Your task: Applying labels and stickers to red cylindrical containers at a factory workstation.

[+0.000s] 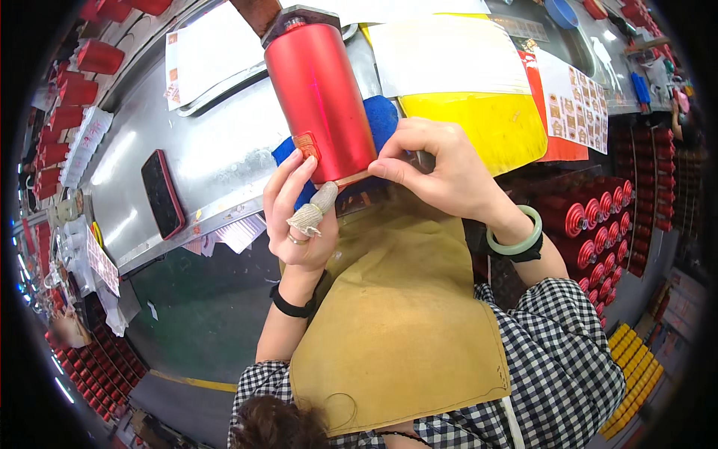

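A glossy red metal cylinder [321, 90] lies lengthwise over a blue pad [381, 120], its far end against a dark metal fitting [299, 19]. My left hand [299, 224] grips its near end from the left. The fingertips press beside a small red-and-gold sticker [306, 145], and the thumb, in a pale finger cot, rests by the near rim. My right hand [445, 161] pinches thumb against forefinger at the rim's right side. A thin copper-coloured strip [350, 179] runs along the rim between my hands. Whether the pinch holds its end is hidden.
A phone [163, 194] lies on the metal table [123, 176] to the left. Yellow sheets [479, 127], white paper [449, 56] and a sticker sheet [576, 105] cover the right side. Red cylinders [598, 217] are stacked at right. A tan apron [404, 322] covers my lap.
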Available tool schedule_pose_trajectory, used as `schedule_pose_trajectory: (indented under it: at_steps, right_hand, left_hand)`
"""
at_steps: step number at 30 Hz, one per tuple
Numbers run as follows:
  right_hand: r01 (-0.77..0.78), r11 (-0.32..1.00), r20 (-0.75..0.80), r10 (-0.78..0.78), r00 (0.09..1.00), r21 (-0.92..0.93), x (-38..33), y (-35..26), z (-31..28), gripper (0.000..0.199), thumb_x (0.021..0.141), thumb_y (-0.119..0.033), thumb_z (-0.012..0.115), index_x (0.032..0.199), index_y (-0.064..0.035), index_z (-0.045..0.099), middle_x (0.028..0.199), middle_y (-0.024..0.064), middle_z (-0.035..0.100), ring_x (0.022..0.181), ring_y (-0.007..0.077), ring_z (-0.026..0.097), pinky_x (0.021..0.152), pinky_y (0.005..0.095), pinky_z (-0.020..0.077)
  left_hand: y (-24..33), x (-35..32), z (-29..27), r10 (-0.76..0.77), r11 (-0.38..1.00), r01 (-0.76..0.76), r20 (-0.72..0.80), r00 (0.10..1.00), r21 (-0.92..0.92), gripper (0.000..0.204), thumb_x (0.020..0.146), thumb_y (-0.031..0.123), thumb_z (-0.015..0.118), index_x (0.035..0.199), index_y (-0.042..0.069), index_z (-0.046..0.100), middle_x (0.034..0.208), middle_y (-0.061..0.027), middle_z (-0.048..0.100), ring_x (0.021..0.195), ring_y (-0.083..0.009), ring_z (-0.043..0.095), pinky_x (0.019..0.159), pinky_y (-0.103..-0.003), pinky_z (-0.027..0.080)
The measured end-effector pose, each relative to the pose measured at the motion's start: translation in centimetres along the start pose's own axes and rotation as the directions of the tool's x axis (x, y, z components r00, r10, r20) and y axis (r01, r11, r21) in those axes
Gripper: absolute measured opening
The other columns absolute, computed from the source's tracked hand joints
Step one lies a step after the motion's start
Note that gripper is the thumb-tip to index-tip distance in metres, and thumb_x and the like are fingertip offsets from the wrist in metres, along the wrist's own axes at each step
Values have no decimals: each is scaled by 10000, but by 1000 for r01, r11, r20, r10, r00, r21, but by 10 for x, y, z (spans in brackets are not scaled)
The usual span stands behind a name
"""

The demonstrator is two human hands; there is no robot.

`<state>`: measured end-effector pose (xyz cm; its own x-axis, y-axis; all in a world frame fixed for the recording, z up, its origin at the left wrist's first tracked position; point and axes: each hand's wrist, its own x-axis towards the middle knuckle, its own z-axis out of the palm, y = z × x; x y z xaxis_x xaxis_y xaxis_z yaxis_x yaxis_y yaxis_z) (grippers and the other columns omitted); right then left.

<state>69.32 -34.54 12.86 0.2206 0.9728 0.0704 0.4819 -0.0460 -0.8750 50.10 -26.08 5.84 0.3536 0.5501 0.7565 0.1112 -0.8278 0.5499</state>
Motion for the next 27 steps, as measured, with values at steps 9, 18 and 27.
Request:
schedule_pose_trajectory:
  at_steps: [9, 18, 27]
  right_hand:
    - [13, 1000, -25, -13, 1000, 8, 0, 6, 3, 196, 873, -184, 788, 826, -8, 716, 747, 89, 675, 669, 217, 592, 630, 333, 469]
    - [13, 1000, -23, -13, 1000, 8, 1, 6, 2, 205, 874, -189, 791, 822, -6, 715, 727, 82, 663, 655, 187, 582, 611, 320, 465]
    - [3, 1000, -37, -2, 999, 29, 1, 1, 4, 209, 873, -184, 788, 810, -6, 700, 726, 81, 659, 663, 193, 594, 616, 321, 477]
  left_hand:
    - [7, 5, -2, -18, 997, 11, 84, 996, 81, 342, 765, -36, 834, 1083, -6, 712, 1172, -139, 714, 1129, -342, 663, 934, -428, 565]
    - [5, 1, -4, 0, 991, -4, 35, 999, 134, 373, 797, -47, 813, 1143, -49, 674, 1197, -173, 694, 1131, -370, 663, 953, -444, 572]
    - [1, -2, 1, -65, 996, 64, -2, 998, -63, 314, 835, -87, 767, 1134, -56, 679, 1244, -209, 661, 1152, -350, 655, 995, -380, 573]
